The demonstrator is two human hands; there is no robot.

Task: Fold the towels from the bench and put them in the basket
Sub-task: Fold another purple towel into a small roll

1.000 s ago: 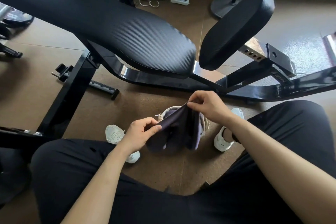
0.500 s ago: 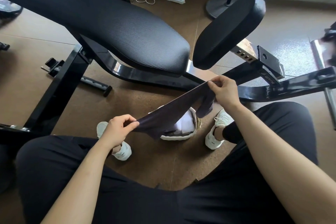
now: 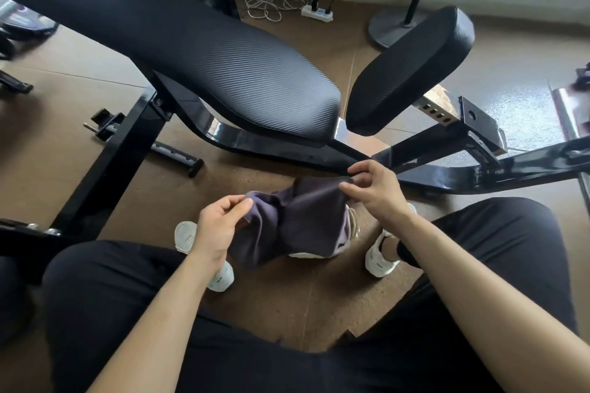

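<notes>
Our left hand (image 3: 220, 226) hangs just left of the basket (image 3: 352, 223), its grip clamped on one corner of the towel (image 3: 297, 220). The towel sags slack directly above the basket and hides most of it. The bench (image 3: 198, 51) beyond the basket shows no towel. Our right hand (image 3: 373, 193), above the basket's far rim, pinches the other corner, grip likewise clamped. We judge the fold goes best if we pull the top edge taut, match the corners squarely, then lower it.

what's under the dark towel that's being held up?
A pale basket on the floor, only its right and near rim showing past the towel. Its inside is covered.
</notes>
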